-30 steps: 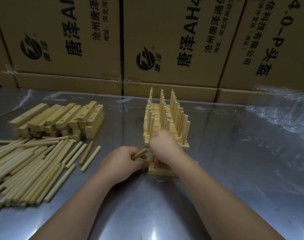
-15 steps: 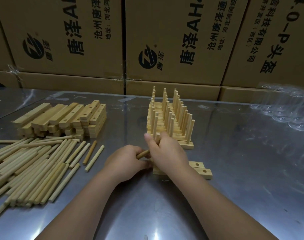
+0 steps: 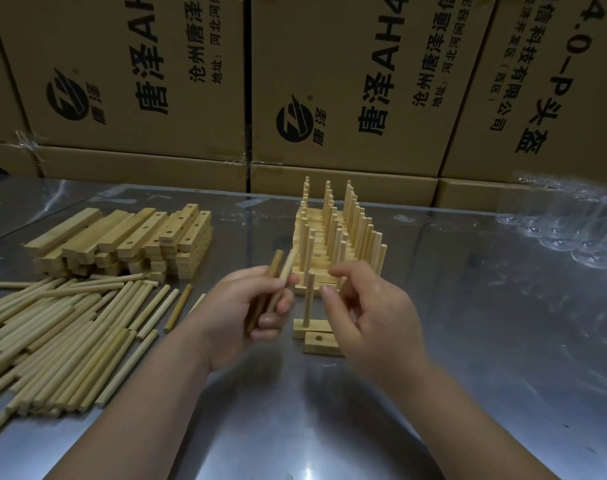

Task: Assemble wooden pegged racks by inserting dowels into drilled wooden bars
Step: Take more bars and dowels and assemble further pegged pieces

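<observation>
Our left hand (image 3: 257,306) grips two dowels (image 3: 286,268) just left of the bar (image 3: 299,332), where one peg (image 3: 309,289) stands upright. Our right hand (image 3: 371,306) hovers just right of the bar, fingers loosely curled, holding nothing.

Single head-worn wide-angle view, facing forward and down across a metal table (image 3: 468,375), set close above both forearms entering from the bottom edge, left hand (image 3: 250,306) and right hand (image 3: 371,313) near centre, cardboard boxes (image 3: 347,81) filling the top.
</observation>
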